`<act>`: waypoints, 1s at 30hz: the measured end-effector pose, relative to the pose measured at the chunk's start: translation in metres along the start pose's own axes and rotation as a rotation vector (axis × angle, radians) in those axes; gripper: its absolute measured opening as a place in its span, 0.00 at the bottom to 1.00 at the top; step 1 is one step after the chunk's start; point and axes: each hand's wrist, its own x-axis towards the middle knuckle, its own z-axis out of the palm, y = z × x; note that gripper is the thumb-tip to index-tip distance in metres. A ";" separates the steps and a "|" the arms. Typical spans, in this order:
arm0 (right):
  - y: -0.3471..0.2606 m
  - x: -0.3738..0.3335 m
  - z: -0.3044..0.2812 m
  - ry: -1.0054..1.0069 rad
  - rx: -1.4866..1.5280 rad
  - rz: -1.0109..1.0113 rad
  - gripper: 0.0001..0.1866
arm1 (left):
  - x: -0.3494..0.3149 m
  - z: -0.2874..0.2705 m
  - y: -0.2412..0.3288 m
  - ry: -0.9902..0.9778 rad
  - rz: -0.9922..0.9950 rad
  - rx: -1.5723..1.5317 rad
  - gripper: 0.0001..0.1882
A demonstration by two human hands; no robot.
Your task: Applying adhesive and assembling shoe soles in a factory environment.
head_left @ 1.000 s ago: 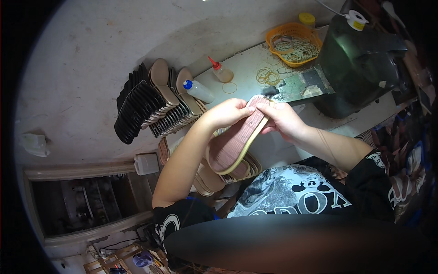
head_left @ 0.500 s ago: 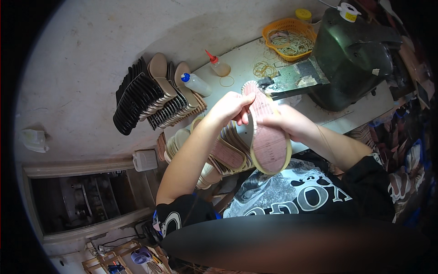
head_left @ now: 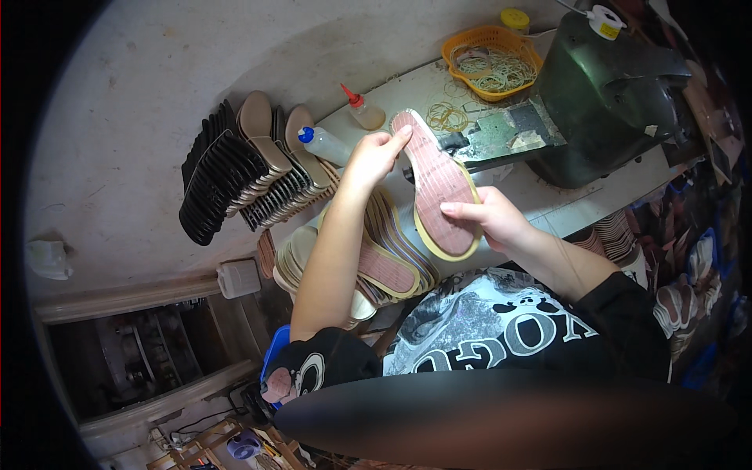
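Held sole: pink-faced shoe insole [head_left: 439, 184] with yellow edging, held up in the air over the near side of the white worktable [head_left: 578, 205], narrow end toward the wall, broad end toward the wearer.
Left hand: the hand [head_left: 377, 159] pinches the narrow end, thumb on the pink face, other fingers mostly hidden behind.
Right hand: the hand [head_left: 500, 221] pinches the broad end at its right side, thumb lying across the face, fingers beneath.
Reason for grip: one pinch at each end presumably keeps the long, flexible piece from twisting and leaves most of its face open to view.
Machine arm: flat green arm [head_left: 497, 141] reaches out from the dark green machine body [head_left: 611, 110]; its dark tip lies by the insole's right edge. Contact or small gap: cannot tell from this angle.
Insole pile: similar pieces [head_left: 388, 270] fan out beside the left forearm, probably for easy reach.
Sole stacks: black-and-tan soles [head_left: 215, 180] stand in rows near the wall, likely to save table room.
Bottles: red-tipped [head_left: 366, 115] and blue-capped [head_left: 329, 146], beyond the left hand.
Basket: orange [head_left: 489, 95], apparently keeping rubber bands [head_left: 501, 77] together.
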 end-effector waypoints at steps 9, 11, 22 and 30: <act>-0.003 0.026 0.012 -0.001 0.092 -0.155 0.20 | -0.035 0.024 0.001 -0.363 0.009 -0.697 0.22; -0.010 0.013 0.016 0.000 0.024 -0.070 0.19 | -0.034 0.022 0.000 -0.265 0.001 -0.646 0.21; 0.009 0.014 0.020 0.035 0.169 -0.003 0.17 | 0.004 0.009 -0.005 0.349 0.362 0.204 0.41; -0.001 0.025 0.019 0.044 0.112 -0.090 0.21 | 0.040 -0.031 0.039 -0.623 0.232 0.232 0.20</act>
